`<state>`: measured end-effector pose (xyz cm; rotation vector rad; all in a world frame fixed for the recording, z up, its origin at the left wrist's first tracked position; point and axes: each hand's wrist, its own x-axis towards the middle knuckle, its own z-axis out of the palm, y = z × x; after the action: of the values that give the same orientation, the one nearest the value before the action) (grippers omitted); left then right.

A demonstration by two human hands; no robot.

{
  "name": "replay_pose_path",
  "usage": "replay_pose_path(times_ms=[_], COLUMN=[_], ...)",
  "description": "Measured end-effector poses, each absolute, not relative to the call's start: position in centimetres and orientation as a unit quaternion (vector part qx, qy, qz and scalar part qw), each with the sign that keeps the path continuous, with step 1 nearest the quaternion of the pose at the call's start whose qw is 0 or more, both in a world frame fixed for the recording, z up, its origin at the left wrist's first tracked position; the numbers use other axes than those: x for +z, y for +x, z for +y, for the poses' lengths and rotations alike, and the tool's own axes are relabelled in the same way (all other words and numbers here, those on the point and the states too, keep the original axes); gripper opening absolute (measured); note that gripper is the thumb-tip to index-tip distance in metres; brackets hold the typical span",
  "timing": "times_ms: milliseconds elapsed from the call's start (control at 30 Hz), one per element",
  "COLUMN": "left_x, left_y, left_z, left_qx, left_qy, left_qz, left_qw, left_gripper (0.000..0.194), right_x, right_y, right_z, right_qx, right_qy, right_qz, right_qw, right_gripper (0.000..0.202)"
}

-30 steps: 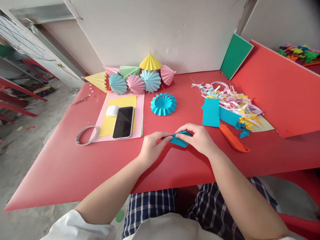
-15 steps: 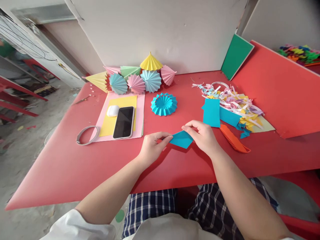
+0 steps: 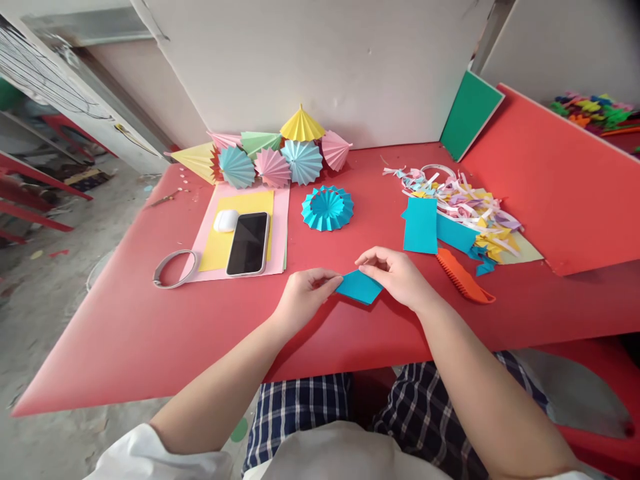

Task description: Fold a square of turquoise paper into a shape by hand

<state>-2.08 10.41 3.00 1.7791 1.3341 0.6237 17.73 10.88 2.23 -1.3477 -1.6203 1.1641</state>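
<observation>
A small folded piece of blue paper (image 3: 359, 288) is held just above the red table, near its front. My left hand (image 3: 309, 293) pinches its left corner between thumb and fingers. At the upper right edge, my right hand (image 3: 395, 273) has thumb and fingers closed on the same paper. Beyond my hands stands a pleated blue paper ring (image 3: 327, 209). Right of my right hand lie a flat blue paper rectangle (image 3: 421, 227) and an orange toothed plastic tool (image 3: 463, 277), perhaps a paper cutter or comb.
Pleated paper umbrellas (image 3: 273, 167) line the back. At left, a phone (image 3: 249, 243) and white earbud case (image 3: 226, 221) lie on yellow and pink sheets (image 3: 277, 257), beside a grey ring-shaped band (image 3: 175, 269). Paper scraps (image 3: 465, 200) pile at right, before a leaning red board (image 3: 555, 180).
My right hand has shifted slightly left along the paper's upper edge, its fingertips nearer my left hand. The blue paper has tilted and moved a little left and down.
</observation>
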Motion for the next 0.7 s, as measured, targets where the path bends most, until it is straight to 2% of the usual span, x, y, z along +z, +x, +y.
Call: replay_pose_path(times_ms=[100, 133, 233, 333, 433, 567, 700], left_x=[2.4, 2.0, 0.8, -0.2, -0.6, -0.5, -0.4], left_y=[-2.2, -2.2, -1.8, -1.3, -1.1, -1.0, -1.0], left_z=[7.9, 6.8, 3.8, 2.4, 2.2, 2.4, 2.3], left_qx=[0.233, 0.225, 0.134, 0.083, 0.066, 0.055, 0.055], left_qy=[0.805, 0.839, 0.91, 0.92, 0.919, 0.92, 0.918], left_qz=[0.498, 0.465, 0.381, 0.381, 0.387, 0.389, 0.392], left_qw=[0.223, 0.168, 0.091, 0.045, 0.023, 0.017, 0.026], left_gripper=[0.031, 0.036, 0.061, 0.074, 0.078, 0.077, 0.079], right_x=[1.4, 1.1, 0.6, 0.4, 0.1, -0.3, -0.7], right_y=[17.8, 17.7, 17.4, 17.2, 17.2, 17.6, 18.0], right_z=[9.9, 9.5, 8.4, 7.6, 6.9, 6.0, 5.5], right_qx=[0.473, 0.471, 0.413, 0.258, 0.115, 0.068, 0.05], right_qy=[-0.533, -0.537, -0.543, -0.561, -0.549, -0.488, -0.489], right_qz=[-0.627, -0.63, -0.676, -0.742, -0.787, -0.831, -0.837], right_qw=[0.315, 0.304, 0.279, 0.26, 0.257, 0.258, 0.24], right_gripper=[0.011, 0.011, 0.011, 0.014, 0.017, 0.017, 0.024])
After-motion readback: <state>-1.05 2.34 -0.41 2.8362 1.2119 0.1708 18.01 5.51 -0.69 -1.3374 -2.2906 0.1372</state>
